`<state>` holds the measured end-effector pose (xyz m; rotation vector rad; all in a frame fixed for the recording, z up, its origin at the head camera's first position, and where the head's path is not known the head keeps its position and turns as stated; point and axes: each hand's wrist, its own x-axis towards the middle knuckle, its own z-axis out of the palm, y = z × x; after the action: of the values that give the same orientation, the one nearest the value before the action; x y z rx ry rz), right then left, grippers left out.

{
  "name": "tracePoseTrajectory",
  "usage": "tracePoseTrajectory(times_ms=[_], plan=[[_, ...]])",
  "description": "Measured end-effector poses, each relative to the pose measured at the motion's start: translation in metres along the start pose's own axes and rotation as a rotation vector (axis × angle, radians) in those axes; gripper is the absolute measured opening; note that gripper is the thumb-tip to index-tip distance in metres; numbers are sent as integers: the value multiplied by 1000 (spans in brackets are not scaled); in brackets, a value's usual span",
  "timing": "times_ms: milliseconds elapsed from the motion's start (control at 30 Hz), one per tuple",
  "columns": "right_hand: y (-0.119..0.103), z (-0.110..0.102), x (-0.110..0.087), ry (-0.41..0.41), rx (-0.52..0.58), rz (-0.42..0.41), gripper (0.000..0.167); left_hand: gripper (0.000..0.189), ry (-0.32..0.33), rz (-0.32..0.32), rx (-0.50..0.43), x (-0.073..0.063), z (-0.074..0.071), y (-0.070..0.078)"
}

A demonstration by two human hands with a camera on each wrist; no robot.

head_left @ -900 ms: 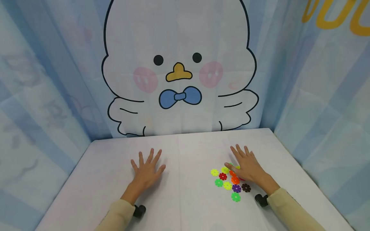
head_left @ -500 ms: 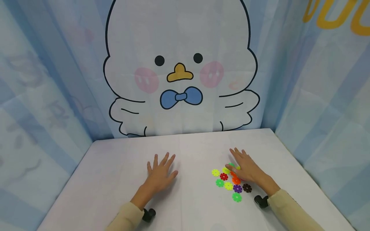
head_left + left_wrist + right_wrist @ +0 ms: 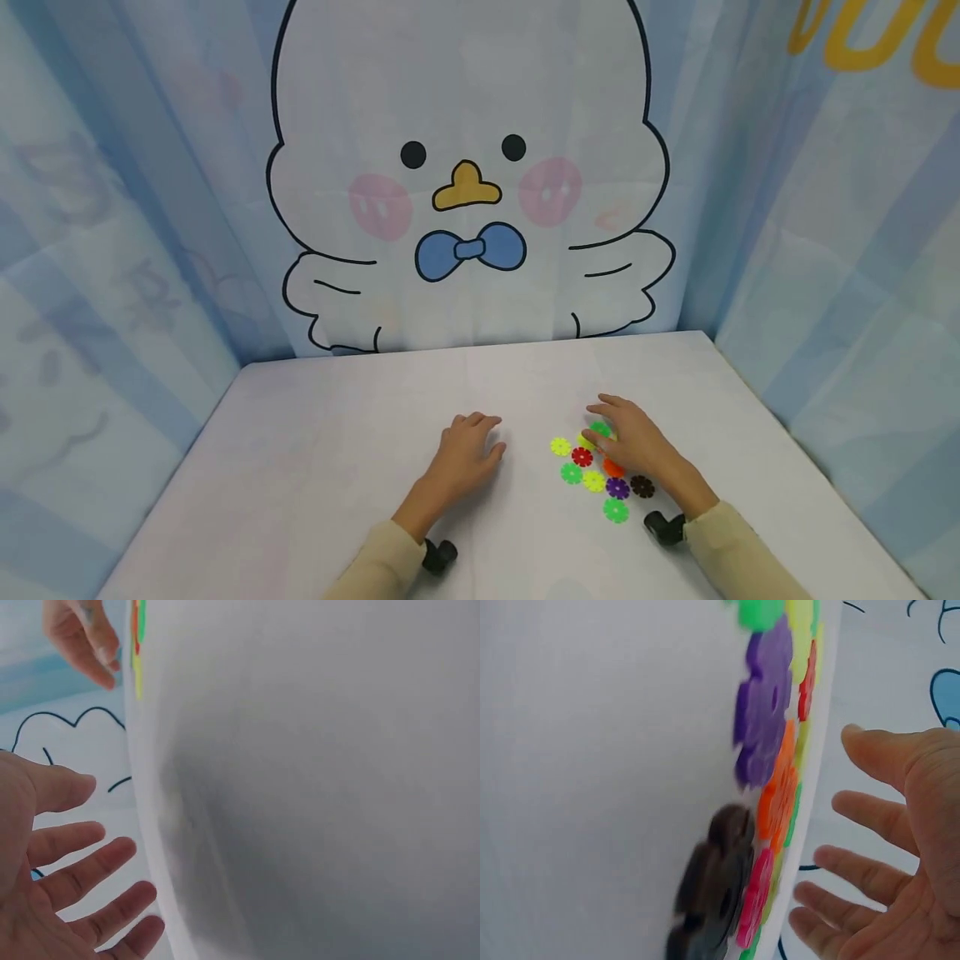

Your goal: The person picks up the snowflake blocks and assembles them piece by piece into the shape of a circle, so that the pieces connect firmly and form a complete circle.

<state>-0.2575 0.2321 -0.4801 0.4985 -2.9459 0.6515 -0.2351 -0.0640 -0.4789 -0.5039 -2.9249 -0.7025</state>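
Note:
Several flat, notched plastic discs, snowflake-shaped, lie in a loose group on the right half of the white table. Among them are a purple disc (image 3: 618, 487), a dark brown disc (image 3: 642, 486), a red disc (image 3: 582, 457) and a green disc (image 3: 616, 510). Over the group's far right side hovers my right hand (image 3: 637, 437), fingers loosely bent, holding nothing and hiding some discs. In the right wrist view its fingers are apart from the orange disc (image 3: 778, 799). My left hand (image 3: 463, 454) is above the table's middle, left of the discs, with relaxed fingers and nothing in it.
The white table (image 3: 300, 467) ends at a curtain (image 3: 465, 308) printed with a cartoon bird. Blue-striped curtains stand along both sides. A black wrist camera (image 3: 439, 557) sits below the left hand, another black camera (image 3: 665, 528) below the right.
My left hand has moved right toward the discs, its spread fingers now bending. The right hand stays over the discs, fingers more bent and drawn slightly nearer. The discs lie as before.

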Motion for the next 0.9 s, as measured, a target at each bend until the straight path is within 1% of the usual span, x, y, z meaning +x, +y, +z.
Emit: tracePoseTrajectory(times_ms=[100, 200, 267, 333, 433, 533, 667, 800, 900], plan=[[-4, 0, 1, 11, 3, 6, 41, 35, -25, 6, -50, 7, 4, 9], [-8, -3, 2, -6, 32, 15, 30, 33, -63, 1, -147, 14, 8, 18], [-10, -6, 4, -50, 70, 23, 24, 32, -85, 0, -211, 19, 11, 23], [-11, -9, 5, -116, 125, 35, 20, 33, -110, -4, -269, 25, 13, 28], [-12, -13, 6, -213, 191, 39, 18, 33, -143, 3, -302, 32, 18, 34], [-9, -14, 5, -264, 224, 22, 17, 32, -179, 20, -297, 40, 25, 39], [-5, -13, 5, -283, 227, -23, 16, 30, -213, 39, -255, 47, 31, 46], [-3, -13, 6, -299, 237, -43, 20, 29, -220, 42, -206, 49, 34, 50], [-2, -13, 6, -311, 245, -40, 20, 29, -227, 28, -172, 48, 35, 53]])
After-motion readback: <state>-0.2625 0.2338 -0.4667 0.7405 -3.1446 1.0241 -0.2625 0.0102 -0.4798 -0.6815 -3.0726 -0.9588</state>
